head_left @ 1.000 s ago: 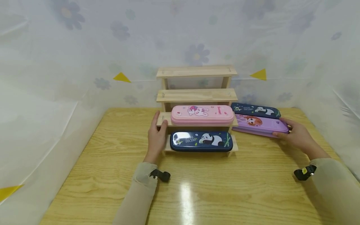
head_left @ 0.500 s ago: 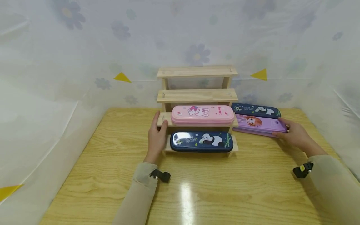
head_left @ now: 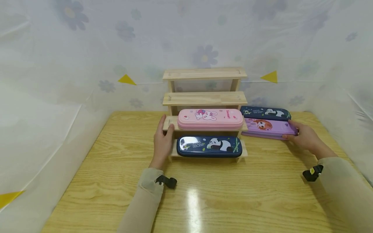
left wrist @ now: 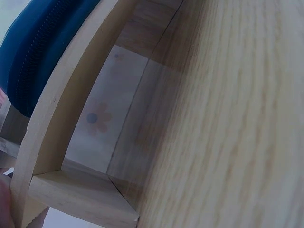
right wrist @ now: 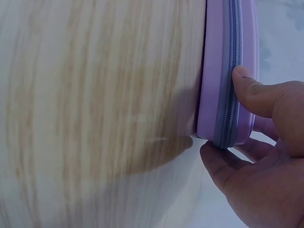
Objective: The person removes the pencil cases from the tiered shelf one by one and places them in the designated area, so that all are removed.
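Note:
A light wooden stepped rack [head_left: 204, 98] stands mid-table in the head view. On its lower steps lie a pink rabbit case [head_left: 209, 118] and, below, a dark blue panda case [head_left: 209, 146]. My left hand [head_left: 162, 142] holds the rack's left side, thumb and fingers around the end of the step with the pink case. At the right, my right hand [head_left: 307, 138] pinches the right end of a purple case [head_left: 269, 127] with a girl's picture. The right wrist view shows the thumb [right wrist: 259, 95] on the zipper side of the purple case [right wrist: 213, 71], fingers around its end.
Another dark blue panda case [head_left: 269, 112] lies behind the purple one, right of the rack. The rack's two upper steps are bare. A pale flowered sheet [head_left: 145, 38] with yellow triangles surrounds the back and sides of the wooden table [head_left: 233, 194].
The purple case's right end has shifted slightly left and back, with my right hand moving along with it. My left hand keeps its place on the rack.

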### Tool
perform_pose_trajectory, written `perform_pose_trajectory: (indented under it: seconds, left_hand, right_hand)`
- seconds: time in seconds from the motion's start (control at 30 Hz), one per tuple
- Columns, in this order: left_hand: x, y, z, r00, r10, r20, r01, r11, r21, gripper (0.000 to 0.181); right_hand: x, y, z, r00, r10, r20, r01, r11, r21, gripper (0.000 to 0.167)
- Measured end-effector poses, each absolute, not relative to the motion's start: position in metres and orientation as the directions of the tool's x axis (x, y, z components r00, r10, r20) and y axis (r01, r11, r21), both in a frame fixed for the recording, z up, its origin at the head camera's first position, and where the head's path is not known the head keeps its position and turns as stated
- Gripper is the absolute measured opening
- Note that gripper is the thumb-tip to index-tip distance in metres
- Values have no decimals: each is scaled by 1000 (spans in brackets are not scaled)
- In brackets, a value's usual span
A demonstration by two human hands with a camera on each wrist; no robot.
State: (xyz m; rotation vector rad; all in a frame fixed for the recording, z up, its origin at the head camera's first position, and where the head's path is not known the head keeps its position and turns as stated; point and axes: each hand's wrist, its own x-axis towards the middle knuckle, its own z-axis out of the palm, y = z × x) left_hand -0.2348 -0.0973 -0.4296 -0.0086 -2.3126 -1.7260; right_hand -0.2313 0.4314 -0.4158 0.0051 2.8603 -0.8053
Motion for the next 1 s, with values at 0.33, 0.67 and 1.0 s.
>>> perform_pose_trajectory:
  seconds: [0.33,0.67,1.0]
  left_hand:
    - [-235,-97,-431,-965,-144,221,171,297,940,60]
    - [-234,-98,-430,-966,-148,214,163,295,941,59]
    - [-235,-97,-430,-964,-153,219,168,293,941,59]
  right_hand:
    - [-234,431,-414,-981,-25,-192,79,854,-515,92]
    - [-235,429,-411,-979,-30,-201,81,848,-523,91]
    - [-226,425,-406,-984,13,-180,115,813,-570,99]
